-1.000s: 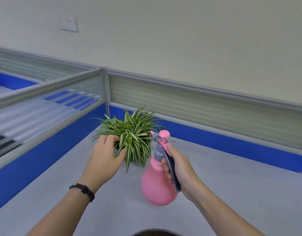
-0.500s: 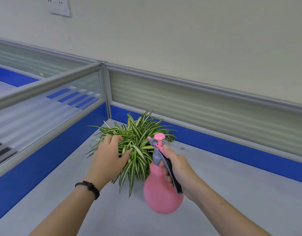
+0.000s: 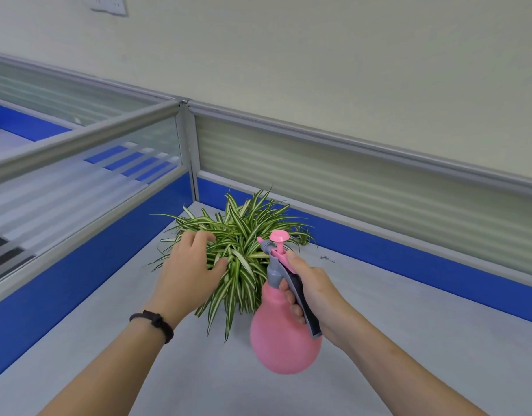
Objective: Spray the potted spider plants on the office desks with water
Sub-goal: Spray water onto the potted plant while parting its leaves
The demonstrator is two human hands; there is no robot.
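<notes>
A pale cream wall (image 3: pixel 318 55) fills the upper half of the frame, with a white socket plate (image 3: pixel 108 3) cut off at the top left edge. Below it, grey-framed office partitions with frosted ribbed panels and blue lower bands (image 3: pixel 378 187) run from the left edge to the right edge and meet at a corner post above centre. The light grey worktop (image 3: pixel 408 310) spreads across the lower half.

In the corner of that worktop, at centre frame, stands the potted spider plant with narrow green leaves striped white (image 3: pixel 243 235); its leaves arch outward in all directions and droop over the pot, which is hidden beneath them (only foliage shows).

The left hand (image 3: pixel 188 273), a dark band (image 3: pixel 156 324) on its wrist, lies on the plant's left side, its grip loosely spread with the fingers among the leaves and the thumb pressing into them; whether it closes on anything cannot be told.

The right hand (image 3: pixel 312 291), lower centre-right, has its grip wrapped tightly round the dark grey handle of a pink, bulb-shaped plastic spray bottle (image 3: pixel 284 340), thumb on top by the pink pump knob. The bottle is just right of the plant, touching its drooping leaves, with the grey nozzle aimed into the foliage.
</notes>
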